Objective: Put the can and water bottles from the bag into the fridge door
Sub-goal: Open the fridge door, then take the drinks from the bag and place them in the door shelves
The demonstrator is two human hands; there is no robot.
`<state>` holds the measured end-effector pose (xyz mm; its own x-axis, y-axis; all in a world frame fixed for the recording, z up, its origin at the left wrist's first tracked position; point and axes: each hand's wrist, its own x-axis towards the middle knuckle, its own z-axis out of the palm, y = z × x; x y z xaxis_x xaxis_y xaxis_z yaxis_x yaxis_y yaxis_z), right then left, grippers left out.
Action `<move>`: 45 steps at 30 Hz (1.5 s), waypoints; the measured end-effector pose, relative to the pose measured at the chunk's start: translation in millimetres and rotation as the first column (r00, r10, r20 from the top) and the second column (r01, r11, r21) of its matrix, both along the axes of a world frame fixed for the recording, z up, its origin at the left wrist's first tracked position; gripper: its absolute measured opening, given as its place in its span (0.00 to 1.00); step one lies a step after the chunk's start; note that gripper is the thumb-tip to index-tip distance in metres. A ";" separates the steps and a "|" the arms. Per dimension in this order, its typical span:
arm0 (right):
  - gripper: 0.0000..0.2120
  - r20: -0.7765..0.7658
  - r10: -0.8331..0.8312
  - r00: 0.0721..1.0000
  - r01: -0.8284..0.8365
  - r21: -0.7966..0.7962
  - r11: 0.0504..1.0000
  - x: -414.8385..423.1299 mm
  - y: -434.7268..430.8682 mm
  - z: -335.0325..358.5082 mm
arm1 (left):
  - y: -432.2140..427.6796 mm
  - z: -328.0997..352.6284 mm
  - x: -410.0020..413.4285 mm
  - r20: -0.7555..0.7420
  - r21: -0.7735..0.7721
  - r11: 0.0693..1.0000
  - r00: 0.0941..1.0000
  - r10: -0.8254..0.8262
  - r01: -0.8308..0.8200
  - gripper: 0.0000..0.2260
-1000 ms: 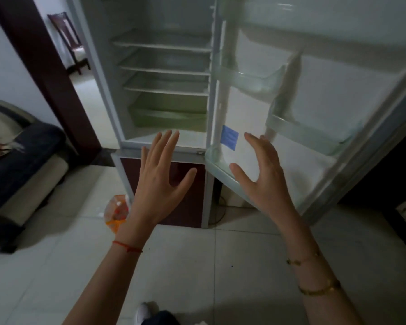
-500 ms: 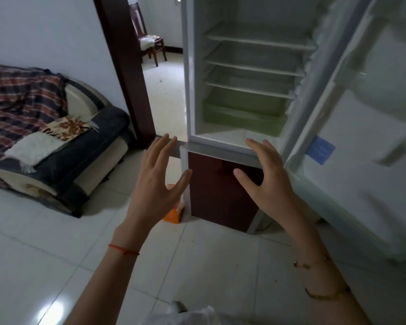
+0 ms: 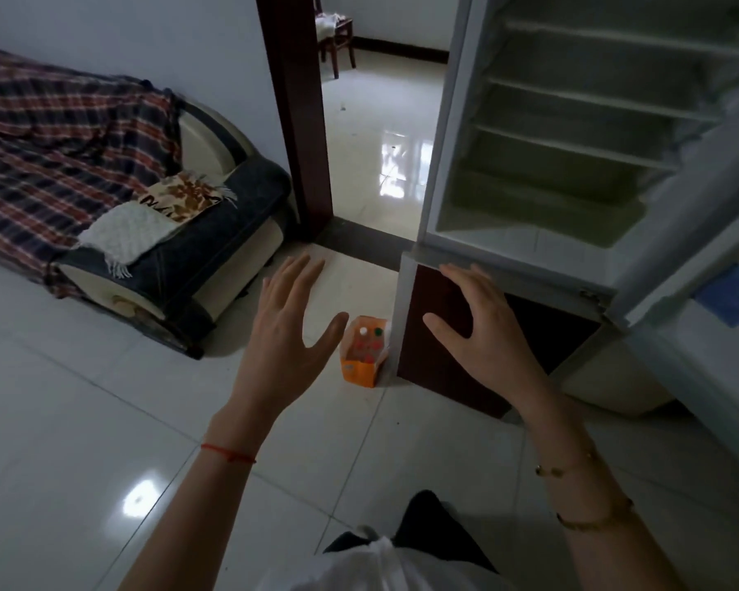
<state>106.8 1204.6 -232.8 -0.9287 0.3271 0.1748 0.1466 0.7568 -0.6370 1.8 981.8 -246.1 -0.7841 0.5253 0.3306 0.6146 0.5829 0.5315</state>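
Observation:
An orange bag (image 3: 362, 361) stands on the floor against the fridge's lower left corner, with several bottle caps showing in its open top. My left hand (image 3: 289, 330) hovers just left of the bag, fingers spread and holding nothing. My right hand (image 3: 481, 330) is raised in front of the fridge's dark red lower door (image 3: 453, 334), fingers apart and also without anything in it. The fridge (image 3: 572, 164) stands open with bare shelves. Its open door (image 3: 726, 317) runs off the right edge, and the door racks are out of view.
A sofa (image 3: 154, 232) with a plaid blanket sits at the left on the white tiled floor (image 3: 82, 441). A dark wooden door frame (image 3: 295, 113) stands between sofa and fridge, and a chair (image 3: 336, 32) is visible through the doorway.
The view has swung left and down, so the fridge door racks have left the frame and the orange bag and sofa have come into view. Both hands stay raised and spread.

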 end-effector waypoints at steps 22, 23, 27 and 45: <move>0.26 0.287 0.164 0.944 -0.112 -0.189 0.976 -235.5 50.0 -92.3 | 43.3 -76.5 -215.0 0.287 -0.047 0.986 0.943 0.168 -0.162 0.26; 0.26 0.324 0.164 0.932 -0.105 -0.193 0.976 -246.1 53.6 -99.9 | 47.6 -85.1 -227.6 0.319 -0.057 0.983 0.930 0.184 -0.175 0.25; 0.23 0.463 0.179 0.868 -0.080 -0.224 0.971 -279.7 62.8 -132.1 | 64.4 -127.6 -270.1 0.492 -0.111 0.961 0.826 0.275 -0.253 0.23; 0.18 0.803 0.024 0.595 0.419 -0.336 0.844 -379.1 93.2 -290.2 | 79.1 -329.3 -373.5 0.908 -0.358 0.860 0.080 0.411 -0.364 0.14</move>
